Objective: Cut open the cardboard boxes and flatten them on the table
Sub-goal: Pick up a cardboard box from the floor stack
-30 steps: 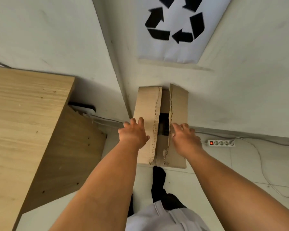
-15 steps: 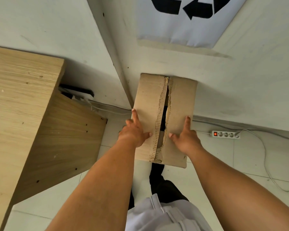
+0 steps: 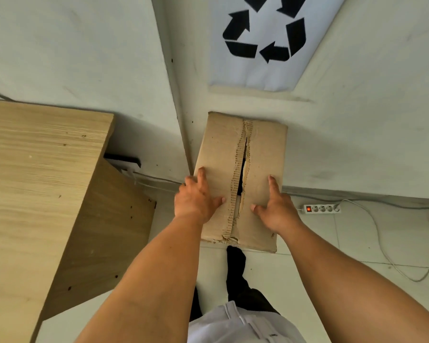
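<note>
I see two bare arms, uncovered all the way down to the left hand (image 3: 196, 199) and the right hand (image 3: 278, 209). Low in my view is a white shirt (image 3: 238, 325) with a folded edge and stitched lines. Under it are black trousers (image 3: 243, 290). One foot (image 3: 235, 256) is black too; shoe or sock, I cannot tell.

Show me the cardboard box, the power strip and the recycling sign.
cardboard box (image 3: 221, 154): head view, on its left top flap.
power strip (image 3: 322, 208): head view, middle of its sockets.
recycling sign (image 3: 268, 30): head view, white centre between arrows.
</note>
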Available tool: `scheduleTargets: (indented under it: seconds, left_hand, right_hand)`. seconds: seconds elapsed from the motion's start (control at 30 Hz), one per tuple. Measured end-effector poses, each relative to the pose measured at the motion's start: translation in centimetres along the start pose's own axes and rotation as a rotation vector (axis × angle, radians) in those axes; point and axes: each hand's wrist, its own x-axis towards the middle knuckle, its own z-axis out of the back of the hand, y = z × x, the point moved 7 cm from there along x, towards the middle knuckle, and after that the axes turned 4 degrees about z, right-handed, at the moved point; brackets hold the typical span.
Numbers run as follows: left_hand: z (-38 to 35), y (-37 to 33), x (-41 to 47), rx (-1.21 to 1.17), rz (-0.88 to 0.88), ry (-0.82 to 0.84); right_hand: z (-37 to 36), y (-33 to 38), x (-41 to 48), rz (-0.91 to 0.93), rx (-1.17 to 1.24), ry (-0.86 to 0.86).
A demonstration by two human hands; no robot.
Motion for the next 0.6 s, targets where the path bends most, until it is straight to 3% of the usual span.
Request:
scheduleTargets:
  seconds: [0.23,0.37,0.6]
  left_hand:
    - [5.8,2.8,-5.5,-0.112,-0.148,-0.210]
    - [9.0,4.1,-8.6,-0.151,-0.162,-0.290]
    - [13.7,7.3,-14.1,-0.198,-0.108,-0.422]
  right_hand:
    - [1.0,3.5,-7.5,0.117,0.074,-0.225]
    - [2.3,6.1,-11.5,0.198,0.059,-0.366]
    - [2.9,10.2,-17.1,0.338,0.037,-0.451]
